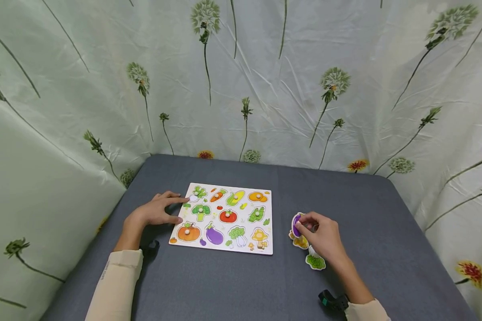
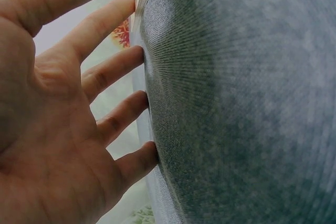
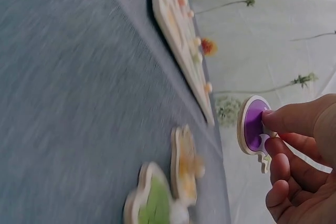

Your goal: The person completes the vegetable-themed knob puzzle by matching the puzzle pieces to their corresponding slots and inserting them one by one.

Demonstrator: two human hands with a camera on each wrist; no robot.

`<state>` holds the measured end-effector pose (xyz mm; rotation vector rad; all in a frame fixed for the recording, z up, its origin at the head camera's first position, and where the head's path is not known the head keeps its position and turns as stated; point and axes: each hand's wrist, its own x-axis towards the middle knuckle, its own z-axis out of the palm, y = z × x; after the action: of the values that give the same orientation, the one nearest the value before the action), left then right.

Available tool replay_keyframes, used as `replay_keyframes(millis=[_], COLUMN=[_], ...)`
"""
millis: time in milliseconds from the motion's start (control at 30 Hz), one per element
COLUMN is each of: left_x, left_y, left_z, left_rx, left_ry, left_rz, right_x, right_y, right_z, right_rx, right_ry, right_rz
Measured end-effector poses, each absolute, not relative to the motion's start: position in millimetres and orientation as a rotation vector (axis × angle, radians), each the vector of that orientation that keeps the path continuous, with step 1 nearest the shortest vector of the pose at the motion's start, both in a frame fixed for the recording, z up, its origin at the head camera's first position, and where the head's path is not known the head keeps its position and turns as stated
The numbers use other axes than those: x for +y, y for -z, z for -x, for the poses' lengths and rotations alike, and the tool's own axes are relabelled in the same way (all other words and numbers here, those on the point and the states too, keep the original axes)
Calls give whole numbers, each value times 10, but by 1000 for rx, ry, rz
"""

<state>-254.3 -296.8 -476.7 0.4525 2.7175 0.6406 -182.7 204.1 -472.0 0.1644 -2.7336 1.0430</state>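
Note:
A wooden vegetable puzzle board (image 1: 221, 246) lies on the table, left of centre. My left hand (image 1: 158, 209) has its fingers spread at the board's left edge, index fingertip by the upper left corner and thumb lower down. Between thumb and fingers, my right hand (image 1: 325, 234) pinches a purple eggplant puzzle piece (image 3: 253, 124), raised above the table to the right of the board. Below it lie a yellow mushroom piece (image 1: 301, 242) and a green leafy vegetable piece (image 1: 315, 262). The eggplant, leafy vegetable and mushroom pictures in the board's bottom row show no knobs.
Knobbed pieces such as the tomato (image 1: 228, 216) and the pumpkin (image 1: 189, 232) sit in the board. Grey cloth covers the table (image 1: 233, 285). A pale curtain (image 1: 265, 89) with dandelion prints hangs behind and beside it. A black device (image 1: 333, 301) is at my right wrist.

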Motion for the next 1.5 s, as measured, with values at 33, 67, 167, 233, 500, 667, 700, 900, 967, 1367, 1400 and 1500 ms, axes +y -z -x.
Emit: replay_keyframes(millis=[33,67,167,233,500,667,700,900,967,1367,1400,1500], left_x=[-2967,-2966,-2962,-2959,-2967,-2969,-2970,-2969,-2967,-2973,-2977,-2990], left_y=[4764,4765,4765,4767,4779,4771,4770,4764,4763,4783,4786,4794], left_z=[2542,2544,2544,2546,2547,2539,2538,2540,2541,2546,2547,2548], left_rx=[2717,2717,2716,2717,2717,2713,2713,2722,2721,2723,2724,2725], left_ry=[-642,-642,-639,-636,-641,-649,-649,-635,-634,-641,-642,-648], left_rz=[-454,-452,-454,-451,-443,-448,-448,-429,-425,-443,-445,-454], right_x=[2004,1966,1855,1786,1517,1358,1327,1126,1063,816,798,738], right_y=[4710,4700,4683,4684,4699,4683,4679,4680,4687,4771,4778,4796], right_z=[1839,1850,1877,1895,1947,1944,1942,1968,1977,1995,1998,2006], right_rx=[-2735,-2736,-2731,-2721,-2716,-2717,-2714,-2680,-2678,-2652,-2651,-2654], right_ry=[-1056,-1067,-1100,-1119,-1188,-1236,-1247,-1306,-1315,-1360,-1366,-1382], right_rz=[-168,-173,-190,-200,-247,-282,-292,-371,-398,-504,-511,-534])
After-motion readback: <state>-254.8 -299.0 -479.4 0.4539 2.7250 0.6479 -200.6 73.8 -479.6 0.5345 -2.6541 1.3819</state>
